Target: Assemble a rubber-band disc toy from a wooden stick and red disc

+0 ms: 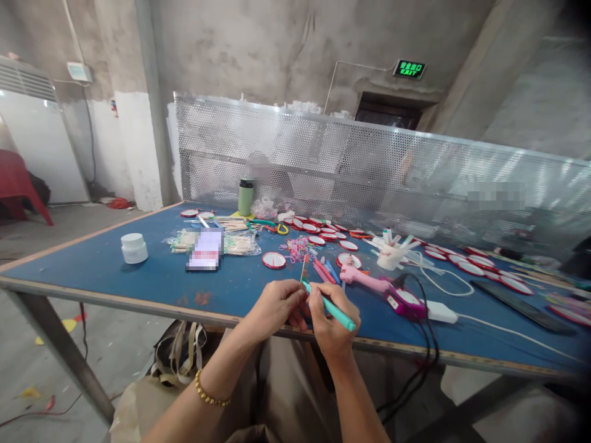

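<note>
My right hand is wrapped round a teal marker pen, whose back end points toward the lower right. Close beside it, my left hand pinches a thin upright stick with a reddish upper part. The pen's front end meets the left fingertips; whether it touches the stick I cannot tell. Both hands are over the table's front edge. Just beyond them lie pink and blue pens, a red-rimmed white disc and a pile of colourful small bands.
On the blue table stand a white jar, a phone on bagged sticks, a green bottle and a white cup of pens. A pink hand-shaped stick, a purple device and cables lie right. A perforated metal panel closes the back.
</note>
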`<act>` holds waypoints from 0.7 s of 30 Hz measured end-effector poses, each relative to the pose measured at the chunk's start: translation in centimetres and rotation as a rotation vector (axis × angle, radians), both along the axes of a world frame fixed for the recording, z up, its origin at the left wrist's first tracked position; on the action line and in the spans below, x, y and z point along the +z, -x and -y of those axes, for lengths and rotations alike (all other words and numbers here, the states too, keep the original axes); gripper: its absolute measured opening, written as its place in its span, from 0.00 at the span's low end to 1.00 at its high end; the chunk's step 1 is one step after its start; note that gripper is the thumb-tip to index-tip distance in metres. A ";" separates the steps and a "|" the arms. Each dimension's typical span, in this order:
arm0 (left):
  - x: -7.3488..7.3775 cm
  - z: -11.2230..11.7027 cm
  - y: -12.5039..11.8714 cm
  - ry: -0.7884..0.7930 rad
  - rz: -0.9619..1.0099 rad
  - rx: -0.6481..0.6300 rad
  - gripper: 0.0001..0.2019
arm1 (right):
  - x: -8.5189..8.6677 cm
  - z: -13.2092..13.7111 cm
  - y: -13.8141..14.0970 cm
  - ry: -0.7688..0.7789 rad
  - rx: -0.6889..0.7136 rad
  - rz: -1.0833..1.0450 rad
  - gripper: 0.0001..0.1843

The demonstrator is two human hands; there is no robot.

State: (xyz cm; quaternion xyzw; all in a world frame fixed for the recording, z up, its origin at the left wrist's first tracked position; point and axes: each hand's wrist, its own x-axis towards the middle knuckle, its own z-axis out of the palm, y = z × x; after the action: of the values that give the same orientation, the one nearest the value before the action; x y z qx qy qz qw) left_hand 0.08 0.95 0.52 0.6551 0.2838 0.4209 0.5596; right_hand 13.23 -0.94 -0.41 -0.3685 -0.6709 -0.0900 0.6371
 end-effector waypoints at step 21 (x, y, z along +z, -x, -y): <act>0.0 0.0 0.0 -0.001 0.003 -0.003 0.17 | -0.2 -0.1 -0.1 -0.004 -0.025 0.008 0.06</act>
State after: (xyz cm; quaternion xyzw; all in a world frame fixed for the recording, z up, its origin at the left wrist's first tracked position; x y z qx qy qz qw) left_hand 0.06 0.93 0.51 0.6553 0.2817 0.4211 0.5602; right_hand 13.32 -0.87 -0.62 -0.3754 -0.6684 -0.1008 0.6341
